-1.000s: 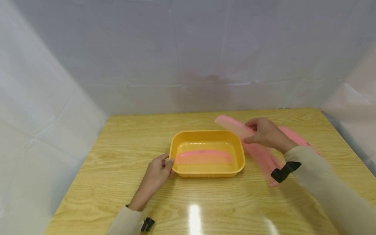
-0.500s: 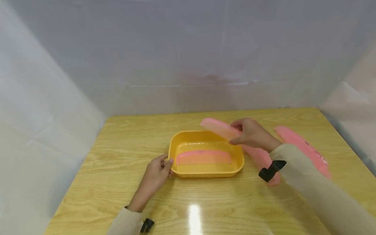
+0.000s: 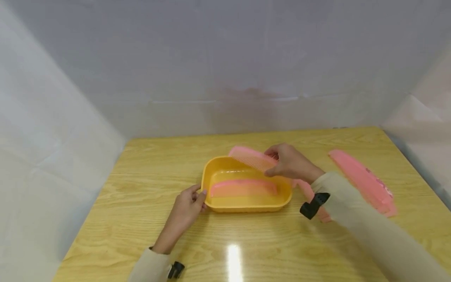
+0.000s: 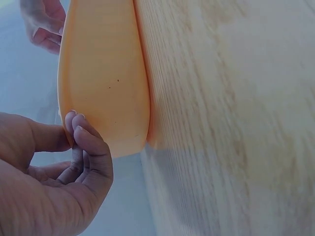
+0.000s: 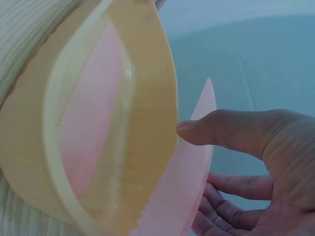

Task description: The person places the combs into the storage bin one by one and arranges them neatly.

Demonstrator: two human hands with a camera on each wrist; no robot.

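A yellow plastic basin (image 3: 246,207) stands mid-table with one pink comb (image 3: 243,188) lying inside it. My left hand (image 3: 188,205) pinches the basin's left rim between thumb and fingers, as the left wrist view shows closely on the basin wall (image 4: 106,73). Over the basin's back right part, my right hand (image 3: 290,162) holds a second pink comb (image 3: 248,156), tilted, teeth facing down toward the basin. In the right wrist view the thumb lies on one face of this held comb (image 5: 182,182), with the fingers behind it.
Right of the basin another pink comb (image 3: 308,190) lies on the wooden table (image 3: 158,164), partly hidden by the right wrist. Farther right lie pink pieces with dark printing (image 3: 363,178), overlapping one another. White sheeting (image 3: 225,70) hangs behind the table.
My right hand has carried its comb leftward from beside the basin's right end to over the basin. The left hand has stayed on the rim.
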